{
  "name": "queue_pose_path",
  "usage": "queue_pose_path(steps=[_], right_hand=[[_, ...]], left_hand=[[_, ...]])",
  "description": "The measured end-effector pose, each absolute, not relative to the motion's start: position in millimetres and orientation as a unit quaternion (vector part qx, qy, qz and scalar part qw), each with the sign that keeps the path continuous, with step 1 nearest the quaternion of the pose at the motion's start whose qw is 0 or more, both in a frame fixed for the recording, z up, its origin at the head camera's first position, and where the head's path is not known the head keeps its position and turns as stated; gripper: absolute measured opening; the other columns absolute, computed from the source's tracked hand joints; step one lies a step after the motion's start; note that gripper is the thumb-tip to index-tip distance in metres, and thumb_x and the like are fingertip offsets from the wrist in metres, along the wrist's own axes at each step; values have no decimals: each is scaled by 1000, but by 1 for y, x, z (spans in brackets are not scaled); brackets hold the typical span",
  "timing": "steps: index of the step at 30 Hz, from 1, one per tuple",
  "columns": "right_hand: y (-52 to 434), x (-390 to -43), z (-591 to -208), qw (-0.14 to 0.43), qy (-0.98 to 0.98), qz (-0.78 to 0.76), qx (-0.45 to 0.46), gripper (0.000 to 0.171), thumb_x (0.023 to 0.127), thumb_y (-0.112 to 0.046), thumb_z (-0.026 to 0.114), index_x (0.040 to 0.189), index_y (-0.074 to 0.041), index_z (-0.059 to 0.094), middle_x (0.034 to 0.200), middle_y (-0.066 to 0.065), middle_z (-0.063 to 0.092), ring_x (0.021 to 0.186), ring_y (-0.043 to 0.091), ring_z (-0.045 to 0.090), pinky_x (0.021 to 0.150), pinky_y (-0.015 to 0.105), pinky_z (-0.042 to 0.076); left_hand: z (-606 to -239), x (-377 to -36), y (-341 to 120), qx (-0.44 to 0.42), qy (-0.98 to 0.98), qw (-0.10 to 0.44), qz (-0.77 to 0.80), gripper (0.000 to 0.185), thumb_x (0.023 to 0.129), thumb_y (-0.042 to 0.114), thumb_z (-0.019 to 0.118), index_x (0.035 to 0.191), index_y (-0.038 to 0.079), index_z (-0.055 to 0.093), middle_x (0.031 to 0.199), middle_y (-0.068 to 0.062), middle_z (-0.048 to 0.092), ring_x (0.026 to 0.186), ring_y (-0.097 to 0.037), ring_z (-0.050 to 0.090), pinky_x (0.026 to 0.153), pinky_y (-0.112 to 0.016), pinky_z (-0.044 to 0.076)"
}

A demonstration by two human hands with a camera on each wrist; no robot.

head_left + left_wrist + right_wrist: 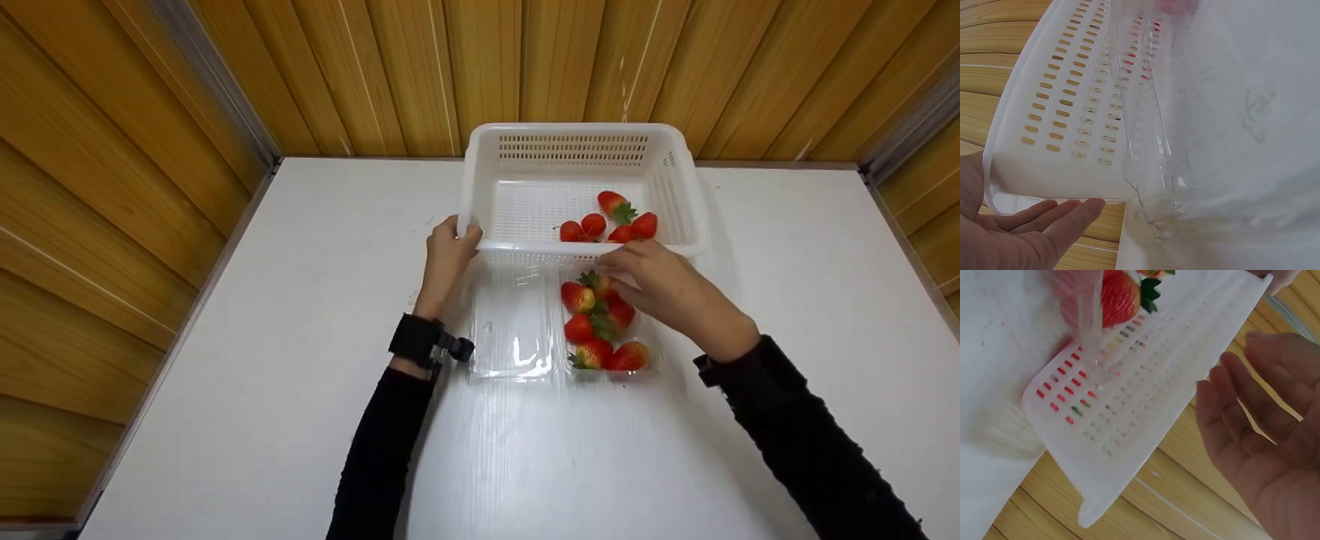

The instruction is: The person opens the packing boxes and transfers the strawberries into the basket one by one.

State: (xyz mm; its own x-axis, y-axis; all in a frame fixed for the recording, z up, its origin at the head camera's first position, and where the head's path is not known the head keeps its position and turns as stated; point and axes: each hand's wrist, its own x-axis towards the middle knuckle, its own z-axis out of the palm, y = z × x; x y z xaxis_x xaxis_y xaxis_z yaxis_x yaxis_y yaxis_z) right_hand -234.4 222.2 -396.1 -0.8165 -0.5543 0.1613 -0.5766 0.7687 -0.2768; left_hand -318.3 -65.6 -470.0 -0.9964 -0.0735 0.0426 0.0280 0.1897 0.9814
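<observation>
My left hand (pixel 448 259) grips the front left corner of a white plastic basket (pixel 480 172). In the left wrist view its fingers (pixel 1075 222) lie along the basket's wall by the rim. My right hand (pixel 667 289) is at the basket's front rim, above the right half of a clear plastic clamshell box (pixel 514 322). Seen from the right wrist, that hand's fingers (pixel 1261 399) are loosely bent with nothing between them. Several strawberries (pixel 628 356) with green leaves fill that half; the right hand partly covers them.
Inside the basket, strawberries (pixel 612 202) and small round red fruits (pixel 593 224) lie toward the front right. The box's left half lies flat on the white table (pixel 337 300). Wood-patterned panels (pixel 487 67) stand behind and beside the table.
</observation>
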Motion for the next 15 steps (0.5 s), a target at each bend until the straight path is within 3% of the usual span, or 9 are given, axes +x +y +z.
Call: queue_pose_path(steps=[3,8,15], right_hand=[[216,-220,-405,-36,-943,155,293,37,78,-6,75,114,-5,64,115,12,62,105,28,55,89,46,51],[212,-202,-422,-118,-940,163,274,33,80,-7,74,111,-3,64,102,10,64,91,24,58,82,40,54],[197,-193,-436,-113,-950,180,227,45,82,-10,72,123,-2,56,110,13,60,99,27,57,88,45,51]], left_hand=[[-470,-318,-66,8,-763,36,-645,33,88,19,53,111,-5,59,111,-17,63,98,-17,60,78,-29,55],[-471,-318,-66,7,-758,35,-651,33,89,19,54,111,-6,60,112,-20,62,97,-17,59,79,-29,55],[-471,-318,-66,11,-764,41,-644,34,89,20,55,110,-6,60,99,-9,63,92,-15,58,77,-28,54]])
